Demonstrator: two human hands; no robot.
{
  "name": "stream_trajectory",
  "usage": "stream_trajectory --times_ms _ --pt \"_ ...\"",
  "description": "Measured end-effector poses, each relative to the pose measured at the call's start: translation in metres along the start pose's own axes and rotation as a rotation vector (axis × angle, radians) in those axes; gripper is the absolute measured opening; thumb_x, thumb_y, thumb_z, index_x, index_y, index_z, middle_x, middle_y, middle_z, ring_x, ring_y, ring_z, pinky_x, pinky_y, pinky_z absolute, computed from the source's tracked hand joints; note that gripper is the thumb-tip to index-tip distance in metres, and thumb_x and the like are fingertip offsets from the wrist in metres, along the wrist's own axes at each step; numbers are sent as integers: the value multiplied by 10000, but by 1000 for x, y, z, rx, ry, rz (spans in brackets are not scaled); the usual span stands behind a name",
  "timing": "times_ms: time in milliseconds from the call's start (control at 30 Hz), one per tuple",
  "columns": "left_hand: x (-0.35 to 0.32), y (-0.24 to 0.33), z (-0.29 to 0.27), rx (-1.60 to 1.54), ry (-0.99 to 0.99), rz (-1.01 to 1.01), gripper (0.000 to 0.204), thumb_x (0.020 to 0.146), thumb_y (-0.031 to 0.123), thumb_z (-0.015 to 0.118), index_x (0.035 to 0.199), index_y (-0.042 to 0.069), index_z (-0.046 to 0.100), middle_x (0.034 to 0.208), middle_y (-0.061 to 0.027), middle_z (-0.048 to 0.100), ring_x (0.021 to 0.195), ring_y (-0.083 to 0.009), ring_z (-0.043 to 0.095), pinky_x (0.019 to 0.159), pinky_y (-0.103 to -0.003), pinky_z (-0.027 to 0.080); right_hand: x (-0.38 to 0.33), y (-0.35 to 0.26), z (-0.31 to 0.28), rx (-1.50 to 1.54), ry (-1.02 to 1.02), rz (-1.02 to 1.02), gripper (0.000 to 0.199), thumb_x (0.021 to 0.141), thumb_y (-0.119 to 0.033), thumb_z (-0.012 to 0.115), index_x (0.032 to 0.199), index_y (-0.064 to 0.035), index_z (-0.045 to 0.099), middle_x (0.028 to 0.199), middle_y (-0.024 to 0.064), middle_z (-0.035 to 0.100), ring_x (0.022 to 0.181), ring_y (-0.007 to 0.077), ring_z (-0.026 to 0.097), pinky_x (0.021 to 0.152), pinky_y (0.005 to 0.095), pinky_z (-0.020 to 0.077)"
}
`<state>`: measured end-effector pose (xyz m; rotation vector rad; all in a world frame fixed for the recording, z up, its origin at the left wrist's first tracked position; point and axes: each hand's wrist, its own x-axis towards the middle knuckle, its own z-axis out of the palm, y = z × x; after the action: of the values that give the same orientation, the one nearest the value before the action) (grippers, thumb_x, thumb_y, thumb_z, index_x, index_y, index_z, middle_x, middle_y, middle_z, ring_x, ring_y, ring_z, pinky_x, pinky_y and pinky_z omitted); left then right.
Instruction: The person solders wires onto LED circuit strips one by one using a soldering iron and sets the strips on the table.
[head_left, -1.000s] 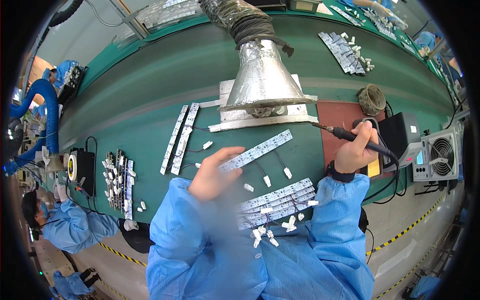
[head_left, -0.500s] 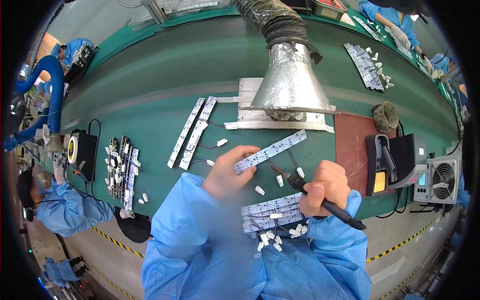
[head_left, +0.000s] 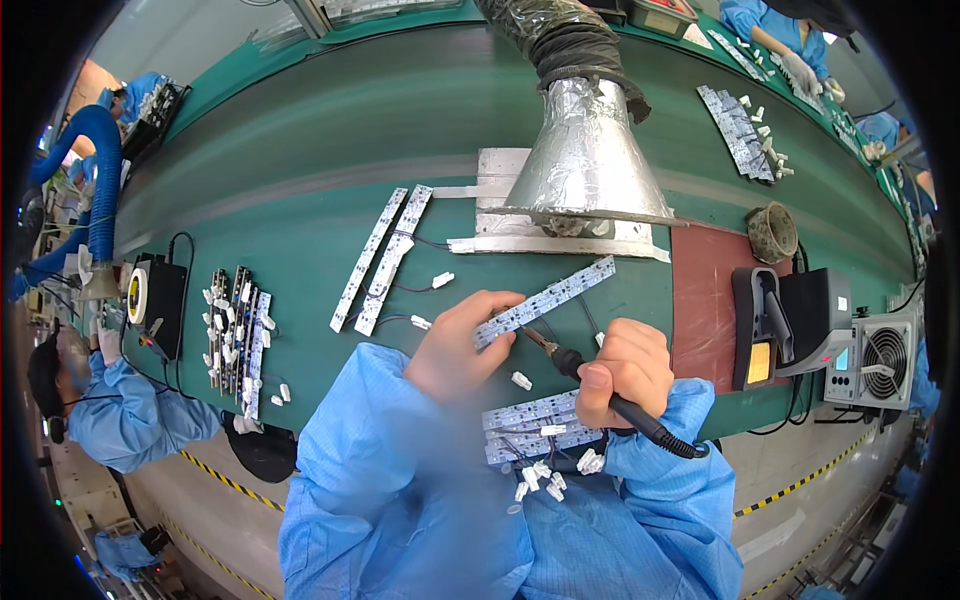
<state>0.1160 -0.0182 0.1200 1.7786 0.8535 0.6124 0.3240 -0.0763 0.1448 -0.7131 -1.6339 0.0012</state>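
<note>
Head view: board [head_left: 546, 301] over counter [head_left: 285, 235], long axis 8 to 2 o'clock. Left hand [head_left: 458, 345], nearer: fingers pinching its 8 o'clock end. Right hand [head_left: 632, 370]: fingers clenched round iron [head_left: 567, 362], aimed 10 o'clock; tip by board's near edge, contact unclear.

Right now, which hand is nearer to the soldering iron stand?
Right. The right hand holds the soldering iron left of the stand, apart from it; the left hand, holding a circuit-board strip, is farther left.

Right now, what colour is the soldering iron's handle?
The handle is black, seen best in the head view.
</note>
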Motion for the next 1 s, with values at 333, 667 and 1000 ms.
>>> stream_trajectory --times_ms 333,667,1000 --pt "0 4 0 5 7 19 395 907 -33 644 1298 -14 594 1118 -146 709 995 -204 687 875 -325 543 0 2 1 32 -28 0 200 890 5 609 722 -17 503 525 35 413 403 150 319 399 314 236" --pt "-1 3 1 40 29 42 390 904 -30 648 1291 -20 602 1083 -142 700 983 -212 689 862 -328 544 -3 2 4 35 -32 0 209 892 8 616 722 -20 498 530 31 411 410 148 317 401 314 237" --pt "0 2 -1 -28 10 -33 407 908 -21 664 1310 -10 598 1120 -149 708 1011 -199 682 885 -328 540 -6 5 -3 0 160 20 304 929 -67 576 640 -27 491 511 41 413 404 149 345 403 332 229"
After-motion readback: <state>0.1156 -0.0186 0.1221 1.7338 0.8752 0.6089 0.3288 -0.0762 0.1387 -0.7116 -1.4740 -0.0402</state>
